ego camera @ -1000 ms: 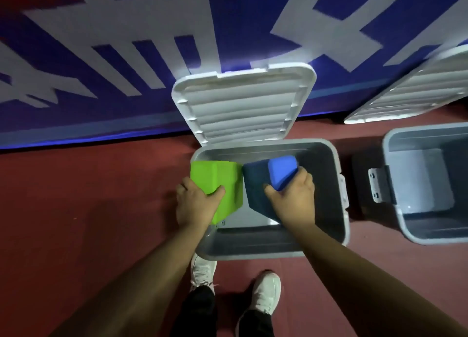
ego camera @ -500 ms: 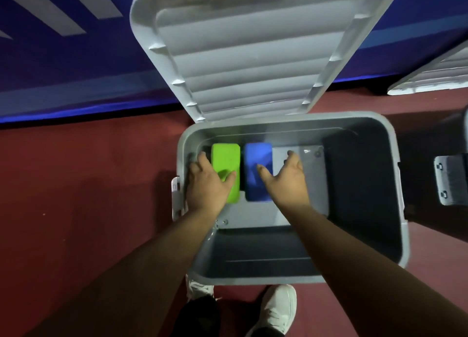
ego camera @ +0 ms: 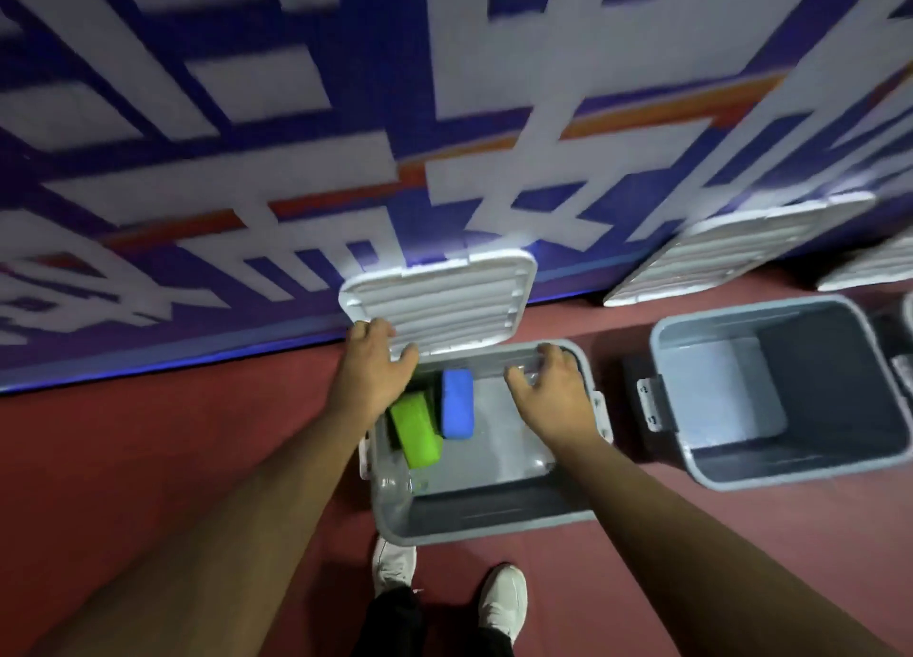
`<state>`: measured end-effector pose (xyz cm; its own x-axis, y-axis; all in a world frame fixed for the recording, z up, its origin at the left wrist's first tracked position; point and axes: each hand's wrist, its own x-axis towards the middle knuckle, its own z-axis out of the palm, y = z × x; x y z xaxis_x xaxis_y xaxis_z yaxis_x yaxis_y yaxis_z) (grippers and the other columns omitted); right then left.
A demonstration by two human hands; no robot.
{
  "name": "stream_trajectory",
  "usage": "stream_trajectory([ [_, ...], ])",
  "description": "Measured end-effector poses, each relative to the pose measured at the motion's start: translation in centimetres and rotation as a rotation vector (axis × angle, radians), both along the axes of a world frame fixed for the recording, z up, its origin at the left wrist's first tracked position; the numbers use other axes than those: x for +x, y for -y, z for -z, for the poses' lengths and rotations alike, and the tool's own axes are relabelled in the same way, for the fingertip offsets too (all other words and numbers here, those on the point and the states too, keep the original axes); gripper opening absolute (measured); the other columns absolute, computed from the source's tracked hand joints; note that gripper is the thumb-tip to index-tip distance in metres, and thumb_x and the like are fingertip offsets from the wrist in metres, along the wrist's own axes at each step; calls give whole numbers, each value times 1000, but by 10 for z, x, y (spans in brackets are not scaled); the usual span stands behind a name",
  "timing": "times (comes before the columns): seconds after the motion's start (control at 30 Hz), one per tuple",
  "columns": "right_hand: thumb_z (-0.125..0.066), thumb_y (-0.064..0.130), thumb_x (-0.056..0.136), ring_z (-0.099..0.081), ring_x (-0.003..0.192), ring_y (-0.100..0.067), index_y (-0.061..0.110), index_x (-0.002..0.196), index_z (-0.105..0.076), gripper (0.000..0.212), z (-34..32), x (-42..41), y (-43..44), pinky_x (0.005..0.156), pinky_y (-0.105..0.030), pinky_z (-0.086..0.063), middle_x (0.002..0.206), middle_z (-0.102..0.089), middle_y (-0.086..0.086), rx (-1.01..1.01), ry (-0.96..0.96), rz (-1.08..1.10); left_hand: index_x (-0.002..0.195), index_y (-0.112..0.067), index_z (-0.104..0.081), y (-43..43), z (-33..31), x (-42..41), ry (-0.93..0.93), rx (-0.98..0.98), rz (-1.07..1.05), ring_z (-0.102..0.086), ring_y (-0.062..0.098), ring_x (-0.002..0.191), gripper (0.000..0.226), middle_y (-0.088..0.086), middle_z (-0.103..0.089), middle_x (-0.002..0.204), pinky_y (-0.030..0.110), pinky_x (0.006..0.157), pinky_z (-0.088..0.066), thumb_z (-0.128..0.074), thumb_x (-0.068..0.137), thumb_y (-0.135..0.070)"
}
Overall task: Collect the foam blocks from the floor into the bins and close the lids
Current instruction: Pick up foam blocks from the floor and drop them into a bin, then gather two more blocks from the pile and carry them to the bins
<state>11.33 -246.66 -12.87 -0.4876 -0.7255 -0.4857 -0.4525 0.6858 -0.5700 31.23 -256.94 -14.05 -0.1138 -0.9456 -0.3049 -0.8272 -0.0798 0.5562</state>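
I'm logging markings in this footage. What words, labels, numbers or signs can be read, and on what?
Nothing is readable.
Wall banner: large white characters on blue, cropped and blurred, unreadable.
Near bin, lid, second bin, green foam block, blue foam block: no label or number shows.

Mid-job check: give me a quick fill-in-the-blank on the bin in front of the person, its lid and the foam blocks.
1. The white ribbed lid of the near grey plastic bin stands ____.
2. The left hand grips the ____.
3. Inside that bin, the green foam block lies beside a ____ one.
4. The second grey plastic bin, to the right, shows ____ blocks inside.

Missing words: open; lid; blue; no.
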Motion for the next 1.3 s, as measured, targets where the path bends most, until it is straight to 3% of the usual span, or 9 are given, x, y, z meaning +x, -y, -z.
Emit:
stream_trajectory([
  [0.1,-58,45,89,-48,124,-36,9,135,-47,59,-110,-12,-11,103,-45,-40,134,-50,-16,-38,-94,-47,117,-6,-60,-3,-115,-11,-12,-30,84,-51,32,116,35,15,-51,122,36,100,-39,-64,89,-27],
  [0.27,-57,48,89,-48,121,-37,10,131,-48,58,-257,-26,-47,102,-46,-42,130,-50,-17,-138,-183,-19,117,-9,-58,-20,-269,-30,-69,-135,175,-52,31,111,38,12,-53,120,38,96,-44,-61,89,-35],
  [0.47,-55,55,88,-47,124,-37,14,139,-44,66,-373,-30,-112,104,-49,-41,138,-47,-14,-255,-374,142,123,-18,-51,-52,-387,-47,-202,-297,445,-51,19,110,38,1,-48,126,33,87,-44,-56,93,-40],
  [0.57,-51,60,86,-50,121,-33,19,136,-46,65,-408,-19,-157,102,-49,-41,134,-49,-9,-283,-482,270,124,-21,-49,-67,-424,-52,-231,-371,634,-51,19,111,40,0,-48,127,36,91,-48,-55,92,-44],
  [0.8,-54,54,85,-53,114,-30,18,131,-52,59,-428,60,-306,100,-48,-43,125,-54,-8,-270,-574,704,117,-15,-52,-168,-447,-63,-297,-488,974,-51,25,110,38,6,-51,121,45,95,-46,-52,91,-43],
  [0.97,-61,47,87,-52,121,-31,15,135,-53,58,-422,130,-444,101,-42,-40,128,-53,-10,-131,-656,1042,111,-12,-57,-305,-437,-76,-396,-359,1260,-52,29,110,37,9,-53,116,40,94,-43,-57,88,-41],
  [1.17,-63,46,86,-51,119,-34,12,124,-57,51,-410,211,-611,97,-46,-43,123,-56,-12,-20,-691,1414,111,-13,-59,-492,-425,-80,-438,-194,1586,-53,30,110,38,8,-55,115,42,99,-43,-57,84,-40],
  [1.3,-64,46,86,-49,124,-35,10,128,-56,56,-388,268,-716,101,-49,-42,127,-55,-14,58,-643,1618,107,-11,-60,-636,-403,-61,-442,-120,1810,-54,34,107,36,12,-57,109,43,94,-44,-60,85,-38],
])
